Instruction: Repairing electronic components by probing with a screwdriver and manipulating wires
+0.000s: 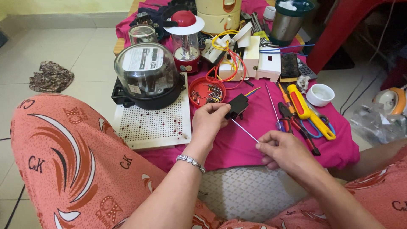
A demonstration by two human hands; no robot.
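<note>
Here, in the head view, the left hand [208,119] pinches a small black part [236,106] between thumb and fingers, over a pink cloth [254,127] at the centre. The right hand [282,152], at about 4 o'clock from the part, closes its fingertips on a thin white wire [245,130] that runs up into the part. At 10 o'clock stands a glass-domed meter [146,74] on a white perforated board [152,127]. A red dish [207,91] of screws lies at 12 o'clock, pliers [296,123] and a yellow screwdriver [309,112] at 3 o'clock. The floor [63,46] is pale tile.
</note>
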